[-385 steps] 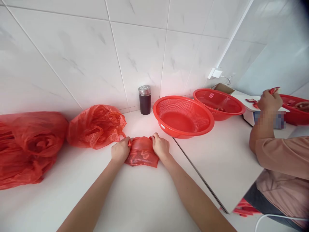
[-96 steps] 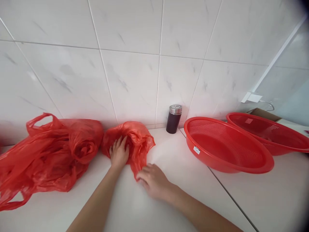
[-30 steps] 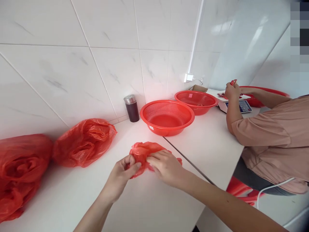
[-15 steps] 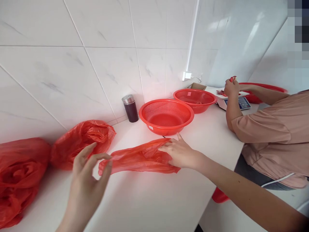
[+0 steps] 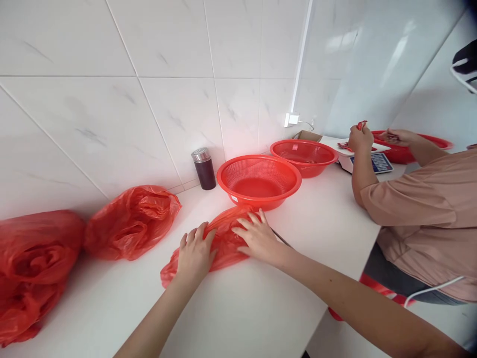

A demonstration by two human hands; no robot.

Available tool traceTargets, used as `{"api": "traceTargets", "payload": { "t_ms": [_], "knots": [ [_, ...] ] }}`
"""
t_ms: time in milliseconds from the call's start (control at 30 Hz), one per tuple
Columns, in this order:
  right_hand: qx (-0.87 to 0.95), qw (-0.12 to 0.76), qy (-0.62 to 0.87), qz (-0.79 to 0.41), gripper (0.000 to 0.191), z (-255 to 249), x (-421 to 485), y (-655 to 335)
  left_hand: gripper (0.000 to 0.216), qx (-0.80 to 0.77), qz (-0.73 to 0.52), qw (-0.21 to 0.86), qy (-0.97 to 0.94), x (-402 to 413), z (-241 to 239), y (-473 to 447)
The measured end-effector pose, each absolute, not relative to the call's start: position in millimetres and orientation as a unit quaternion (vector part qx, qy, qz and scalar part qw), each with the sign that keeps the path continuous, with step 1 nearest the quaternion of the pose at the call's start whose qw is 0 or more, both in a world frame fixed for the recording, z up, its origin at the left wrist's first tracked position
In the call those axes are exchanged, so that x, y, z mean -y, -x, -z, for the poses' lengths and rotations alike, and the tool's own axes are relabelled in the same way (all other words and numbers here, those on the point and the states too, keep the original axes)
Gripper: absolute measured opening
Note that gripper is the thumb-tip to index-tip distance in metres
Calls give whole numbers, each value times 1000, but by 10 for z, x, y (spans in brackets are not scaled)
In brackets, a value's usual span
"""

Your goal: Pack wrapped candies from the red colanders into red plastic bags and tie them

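Note:
A red plastic bag (image 5: 223,237) lies stretched out flat on the white counter (image 5: 238,308) in front of me. My left hand (image 5: 195,253) rests flat on its left part, fingers spread. My right hand (image 5: 257,237) lies flat on its right part, fingers spread too. Both hands press the bag down on the counter and hold nothing.
A bunched red bag (image 5: 132,221) and a bigger heap of red bags (image 5: 32,263) lie at the left by the tiled wall. A dark jar (image 5: 203,168) and two red baskets (image 5: 259,180) (image 5: 303,156) stand behind. At the right another person (image 5: 421,199) handles small red items over a scale (image 5: 372,161).
My left hand came down from the air onto the bag. The right hand slid left along it. The bag now lies flatter on the counter, pressed under both palms.

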State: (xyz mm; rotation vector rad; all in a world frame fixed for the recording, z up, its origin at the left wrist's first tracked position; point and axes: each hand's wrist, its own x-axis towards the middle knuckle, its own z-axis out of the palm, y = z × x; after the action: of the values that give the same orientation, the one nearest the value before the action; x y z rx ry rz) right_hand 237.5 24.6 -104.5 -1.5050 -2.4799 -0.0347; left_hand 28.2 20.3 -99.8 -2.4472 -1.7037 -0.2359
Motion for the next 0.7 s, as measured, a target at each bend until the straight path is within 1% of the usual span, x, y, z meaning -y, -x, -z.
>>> {"api": "traceTargets", "payload": {
  "t_ms": [67, 100, 133, 167, 233, 267, 300, 367, 400, 433, 500, 533, 567, 633, 700],
  "knots": [
    [836, 59, 541, -73, 88, 1147, -301, -2469, 47, 602, 64, 60, 794, -234, 975, -159],
    [827, 31, 551, -111, 101, 1169, -311, -2521, 53, 624, 56, 52, 778, -258, 952, -73],
    [819, 8, 557, -140, 108, 1171, -310, -2575, 59, 646, 47, 40, 761, -286, 923, 27],
    [814, -7, 558, -160, 109, 1152, -299, -2628, 63, 663, 35, 25, 747, -312, 892, 134],
    [816, -5, 549, -181, 101, 1059, -252, -2722, 61, 677, 12, -16, 736, -339, 833, 343],
    [822, 11, 538, -187, 91, 990, -220, -2757, 58, 674, 2, -37, 738, -331, 806, 428],
    [829, 37, 525, -191, 76, 912, -183, -2781, 56, 668, -7, -58, 742, -305, 780, 492],
    [841, 122, 498, -174, 41, 747, -108, -2792, 49, 655, -4, -72, 752, -203, 734, 538],
    [841, 180, 489, -147, 27, 672, -75, -2779, 41, 649, 15, -53, 759, -134, 712, 517],
    [834, 243, 483, -108, 19, 609, -48, -2755, 33, 639, 48, -15, 767, -60, 695, 467],
    [803, 356, 477, -30, 21, 532, -16, -2686, 28, 595, 142, 84, 786, 84, 679, 300],
    [787, 391, 477, -11, 21, 521, -12, -2649, 29, 559, 185, 119, 799, 141, 688, 196],
    [778, 405, 479, -17, 21, 526, -13, -2618, 29, 521, 213, 135, 815, 184, 710, 92],
    [787, 374, 480, -104, 18, 567, -26, -2587, 28, 462, 226, 125, 848, 217, 794, -81],
    [798, 306, 457, -246, 17, 612, -48, -2627, 31, 446, 190, 99, 869, 191, 908, -156]
  ]
}}
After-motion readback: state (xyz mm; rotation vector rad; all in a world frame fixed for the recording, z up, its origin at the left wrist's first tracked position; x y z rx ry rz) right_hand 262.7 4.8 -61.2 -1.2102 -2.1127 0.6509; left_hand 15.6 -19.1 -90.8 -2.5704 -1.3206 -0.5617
